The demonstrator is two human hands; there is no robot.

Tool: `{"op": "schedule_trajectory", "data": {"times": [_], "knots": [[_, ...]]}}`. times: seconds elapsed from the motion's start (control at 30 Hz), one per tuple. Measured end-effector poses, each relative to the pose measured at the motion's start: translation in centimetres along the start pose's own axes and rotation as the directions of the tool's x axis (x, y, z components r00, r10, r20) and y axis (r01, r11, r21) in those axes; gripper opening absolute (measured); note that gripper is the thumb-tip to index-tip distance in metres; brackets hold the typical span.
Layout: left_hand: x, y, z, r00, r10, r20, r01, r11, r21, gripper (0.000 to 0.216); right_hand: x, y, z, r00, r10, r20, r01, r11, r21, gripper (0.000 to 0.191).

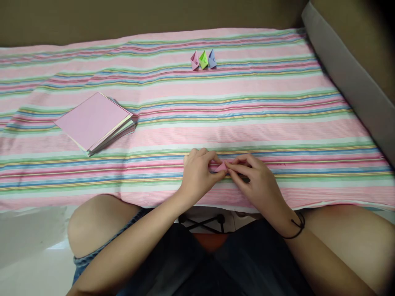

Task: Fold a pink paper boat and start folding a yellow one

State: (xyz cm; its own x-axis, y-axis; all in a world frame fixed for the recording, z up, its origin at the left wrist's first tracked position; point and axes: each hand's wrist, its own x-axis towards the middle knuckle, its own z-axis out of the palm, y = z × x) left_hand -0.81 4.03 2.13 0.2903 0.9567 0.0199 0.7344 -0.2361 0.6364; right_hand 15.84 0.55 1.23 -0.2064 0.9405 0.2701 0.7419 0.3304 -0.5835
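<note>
In my head view, I am holding a small pink piece of paper (221,167) over the near middle of the striped cloth (173,135). My left hand (200,170) is pinching it from the left between thumb and forefinger; my right hand (257,176) is gripping its right end, thumb and fingertips drawn close together. By this grip, I am probably working a fine fold, and the next move is likely calling for a steady left pinch and light, exact pressure from the right fingertips.

The piece is showing a matte, pointed face; my fingers are hiding the rest. Far off, three crisp, sharp-tipped shapes are sitting in a row: a pink one (194,61), a green one (203,60) and a blue one (212,59). On the left, a stack of paper (94,119) is lying slightly fanned, a smooth, flat pink sheet topping it. The cloth is looking soft and faintly wrinkled.
</note>
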Motion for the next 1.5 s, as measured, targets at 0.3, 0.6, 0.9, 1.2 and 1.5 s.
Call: {"op": "schedule_trajectory", "data": {"times": [0.3, 0.6, 0.9, 1.2, 1.5], "knots": [[0.4, -0.4, -0.7, 0.996, 0.004, 0.092, 0.001, 0.998, -0.055, 0.008, -0.1, 0.1, 0.1, 1.0, -0.002, -0.014, 0.002, 1.0, -0.002, 0.021], [0.5, -1.2, -0.5, 0.993, 0.067, 0.099, -0.053, 0.988, -0.143, 0.015, 0.1, 0.2, -0.1, 1.0, -0.015, 0.017, 0.014, 0.999, 0.045, 0.021], [-1.2, -0.7, -0.5, 0.976, 0.219, 0.013, -0.219, 0.973, 0.076, 0.025, 0.1, 0.6, -0.1, 0.999, -0.036, 0.026, 0.035, 0.998, 0.051, 0.024], [-1.3, -0.4, -0.5, 0.975, 0.215, 0.051, -0.221, 0.956, 0.192, 0.026, 0.0, 1.4, -0.5, 0.992, -0.076, 0.097, 0.072, 0.996, 0.051, 0.039], [-0.8, -1.2, -1.1, 0.95, 0.301, 0.085, -0.311, 0.94, 0.144, 0.021, 0.4, 2.1, -1.7, 0.964, -0.177, 0.198, 0.164, 0.983, 0.079, 0.034]]}}
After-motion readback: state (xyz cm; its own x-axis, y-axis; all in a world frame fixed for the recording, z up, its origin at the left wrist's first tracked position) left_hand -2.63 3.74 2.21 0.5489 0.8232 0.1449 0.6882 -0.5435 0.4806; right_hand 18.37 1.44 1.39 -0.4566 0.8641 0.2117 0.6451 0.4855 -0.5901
